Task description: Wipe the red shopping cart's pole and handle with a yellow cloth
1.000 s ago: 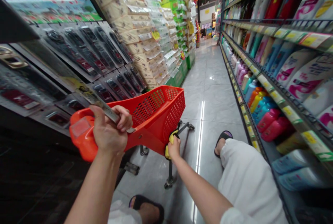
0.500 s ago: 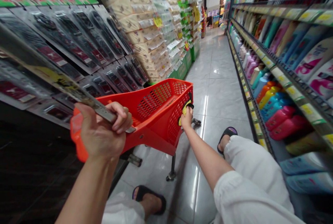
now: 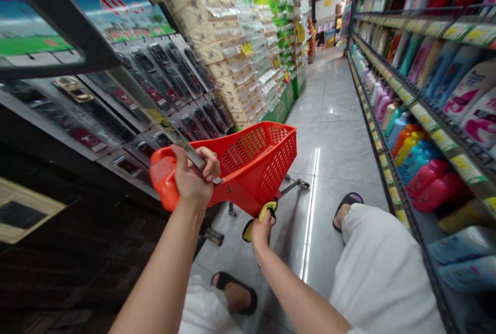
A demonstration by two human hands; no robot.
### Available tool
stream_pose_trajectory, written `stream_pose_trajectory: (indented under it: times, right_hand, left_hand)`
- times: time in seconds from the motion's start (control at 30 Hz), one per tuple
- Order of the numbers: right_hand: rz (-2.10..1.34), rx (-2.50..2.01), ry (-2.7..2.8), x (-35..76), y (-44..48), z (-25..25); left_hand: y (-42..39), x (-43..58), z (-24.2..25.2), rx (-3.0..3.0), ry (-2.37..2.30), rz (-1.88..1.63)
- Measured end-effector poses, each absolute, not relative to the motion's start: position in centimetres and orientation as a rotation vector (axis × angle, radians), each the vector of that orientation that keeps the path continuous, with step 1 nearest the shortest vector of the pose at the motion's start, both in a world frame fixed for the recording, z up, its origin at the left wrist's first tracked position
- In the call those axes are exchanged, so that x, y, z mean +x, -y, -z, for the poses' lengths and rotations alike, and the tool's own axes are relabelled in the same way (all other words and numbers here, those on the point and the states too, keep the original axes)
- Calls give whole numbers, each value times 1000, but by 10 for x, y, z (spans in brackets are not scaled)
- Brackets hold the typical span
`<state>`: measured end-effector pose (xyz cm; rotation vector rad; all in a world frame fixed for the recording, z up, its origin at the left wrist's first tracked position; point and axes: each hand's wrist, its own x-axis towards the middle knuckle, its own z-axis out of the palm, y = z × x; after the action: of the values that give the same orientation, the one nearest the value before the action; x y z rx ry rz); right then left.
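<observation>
A red plastic shopping cart [image 3: 240,181] with perforated sides is tilted in front of me, its wheels above the floor tiles. My left hand [image 3: 194,176] is closed round the cart's grey metal handle bar [image 3: 170,130], near where it meets the red basket. In my right hand [image 3: 263,233] is a bunched yellow cloth with black edging [image 3: 267,211], gripped just below the basket's near lower corner. Part of the cloth sticks out on the left of the fingers. Whether it touches the cart frame there I cannot tell.
To the left hang packaged belts [image 3: 155,70] on a rack. Behind the cart rise stacked tissue packs [image 3: 217,49]. Shelves of bottles [image 3: 422,168] line the right side. Tiled aisle floor [image 3: 337,142] runs ahead, and my sandalled feet stand either side of the cart.
My right hand with the cloth has moved from the basket's perforated end down and left to beneath its corner. The cart and my left hand appear farther right and smaller in view.
</observation>
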<state>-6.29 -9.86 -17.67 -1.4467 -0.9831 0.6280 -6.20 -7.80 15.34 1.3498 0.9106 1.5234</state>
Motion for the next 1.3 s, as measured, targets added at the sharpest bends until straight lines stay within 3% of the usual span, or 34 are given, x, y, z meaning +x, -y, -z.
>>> stream_pose_trajectory:
  times: [0.2,0.3,0.43,0.6,0.77,1.03,1.2,1.3]
  right_hand:
    - [-779,-1155,947,-89,119,22]
    - [-714,-1014,1130,-68,115,-23]
    - [-557,-1092,1491,-9,76,-27]
    - [-507,-1420,1703,39,31,-38]
    - [-454,-1157,1931,33,43,-54]
    - [-557,-1568,1858,66,9,-41]
    - [-694,-1202,1903,35,46,-61]
    - [-558,-1077,1741,12,72,-33]
  left_hand:
    - [72,-71,-153,1349,-957,-1538]
    - [73,-79,-157,1350,-1113,-1470]
    - [73,-94,-164,1460,-1227,-1303]
    - [69,-97,-164,1515,-998,-1156]
    - [68,-93,-161,1412,-934,-1145]
    - [75,-93,-161,1370,-942,-1043]
    - [63,-96,-157,1566,-1090,-1072]
    - [55,-97,-154,1612,-1043,-1094]
